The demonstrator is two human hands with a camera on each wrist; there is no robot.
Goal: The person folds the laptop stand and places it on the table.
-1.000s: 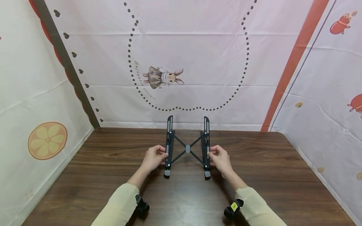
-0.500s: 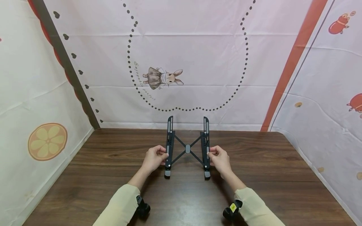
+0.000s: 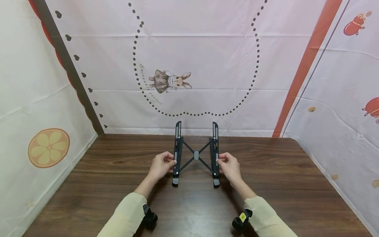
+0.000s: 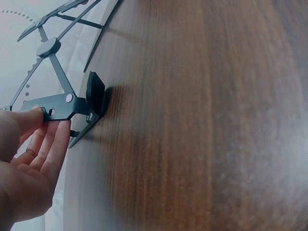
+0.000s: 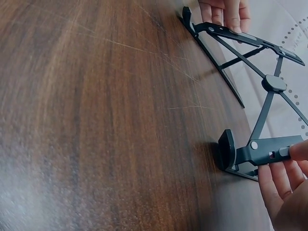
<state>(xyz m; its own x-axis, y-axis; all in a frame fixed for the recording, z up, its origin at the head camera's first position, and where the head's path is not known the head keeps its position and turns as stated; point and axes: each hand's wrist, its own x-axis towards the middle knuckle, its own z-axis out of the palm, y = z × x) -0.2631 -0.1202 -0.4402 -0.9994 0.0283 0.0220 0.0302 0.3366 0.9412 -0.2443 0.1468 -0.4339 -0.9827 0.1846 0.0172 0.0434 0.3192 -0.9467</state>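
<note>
A dark folding laptop stand point(image 3: 196, 155) stands spread on the wooden table, its two side rails joined by an X-shaped brace with a round hub. My left hand point(image 3: 161, 166) pinches the left rail, thumb on top and fingers beneath, as the left wrist view shows at the rail point(image 4: 60, 107). On the other side my right hand point(image 3: 230, 167) pinches the right rail point(image 5: 272, 150) in the same way. Upturned lips point(image 5: 227, 149) sit at the rails' near ends, and the base bars rest against the tabletop. The rails slope up away from me.
The brown wood-grain table point(image 3: 281, 184) runs back to a white printed cloth point(image 3: 225, 65) hung behind it, with more cloth along both sides. Black wrist cameras are strapped at the left cuff point(image 3: 149, 217) and the right cuff point(image 3: 241, 221).
The right rail and my right hand have shifted very slightly left, so the stand is a touch narrower. My left hand keeps its grip in nearly the same place.
</note>
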